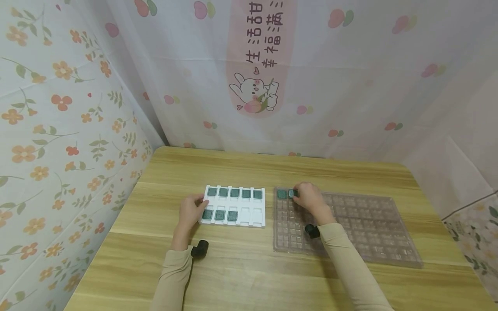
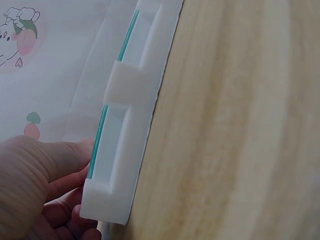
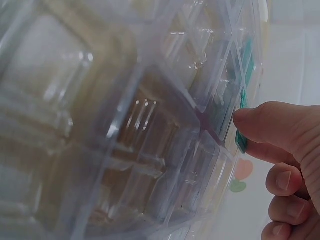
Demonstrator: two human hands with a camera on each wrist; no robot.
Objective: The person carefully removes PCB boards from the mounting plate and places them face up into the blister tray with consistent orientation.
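My left hand (image 1: 189, 212) grips the left end of a white plastic tray (image 1: 237, 204), thumb along its edge and fingers curled below in the left wrist view. Small green circuit boards (image 1: 219, 215) lie in the tray's two rows of slots, with two slots at the lower right bare. Over at the clear plastic tray (image 1: 288, 249), my right hand (image 1: 310, 199) pinches a green circuit board (image 3: 242, 132) between thumb and forefinger, at the second pocket of the far row. Another green board (image 1: 282, 194) sits in the corner pocket beside it.
Both trays lie on a wood-grain table (image 1: 233, 268), the clear one right of the white one with a narrow gap between. Rows of pockets fill the clear tray. A printed curtain (image 1: 186, 77) hangs behind the table. Black wrist cameras (image 1: 200, 249) sit at both cuffs.
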